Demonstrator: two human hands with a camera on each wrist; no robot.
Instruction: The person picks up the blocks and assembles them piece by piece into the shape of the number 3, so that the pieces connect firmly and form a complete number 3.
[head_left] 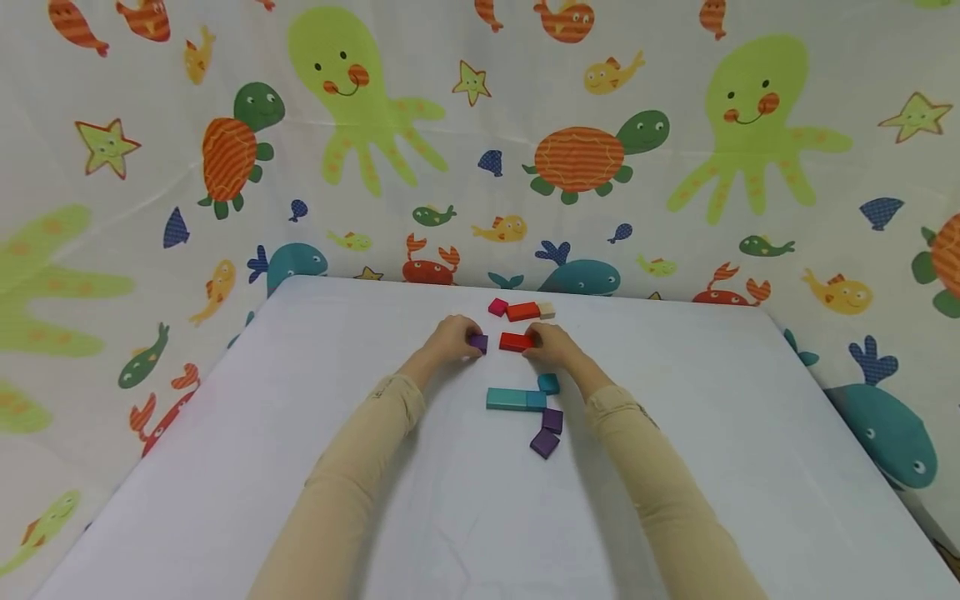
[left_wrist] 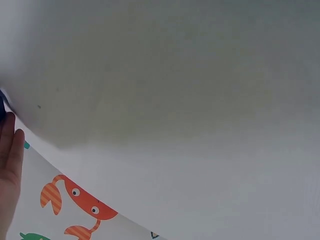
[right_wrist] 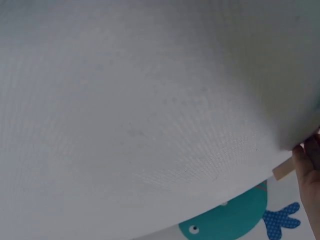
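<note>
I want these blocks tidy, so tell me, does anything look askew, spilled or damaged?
The nearest purple block sits askew, turned diagonally, while the long teal block lies straight. At the back, the pink block is turned too. I see no spill or damage.

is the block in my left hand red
No, the left hand grips a purple block; the right hand holds a red block.
</note>
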